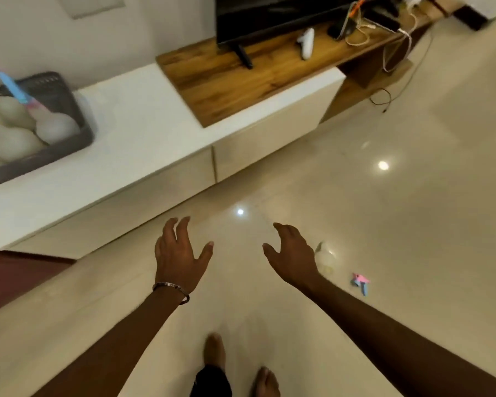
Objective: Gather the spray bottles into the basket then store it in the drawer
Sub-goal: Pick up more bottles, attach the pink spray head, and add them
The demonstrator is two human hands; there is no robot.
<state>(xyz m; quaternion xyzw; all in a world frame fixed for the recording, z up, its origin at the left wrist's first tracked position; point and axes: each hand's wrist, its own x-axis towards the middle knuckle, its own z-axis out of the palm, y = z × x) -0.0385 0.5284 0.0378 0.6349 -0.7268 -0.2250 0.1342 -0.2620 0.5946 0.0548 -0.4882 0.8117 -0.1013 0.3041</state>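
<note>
A grey basket (pixel 78 110) stands at the left end of the low white cabinet (pixel 143 116), filled with several white spray bottles (pixel 56 127) with blue and pink trigger heads. One more clear spray bottle (pixel 325 257) with a pink and blue trigger (pixel 360 282) lies on the floor, just right of my right hand (pixel 291 255). My right hand is open and empty, fingers spread. To its left, my left hand (pixel 178 253) hangs open over the floor too, holding nothing. The cabinet's drawer fronts (pixel 264 141) are closed.
A television (pixel 269 15) stands on a wooden shelf (pixel 241 78) with a white controller (pixel 306 43), a phone and cables. A loose cable (pixel 381 100) trails on the glossy tiled floor. A dark red rug (pixel 15 276) lies at the left. My bare feet (pixel 215 351) are below.
</note>
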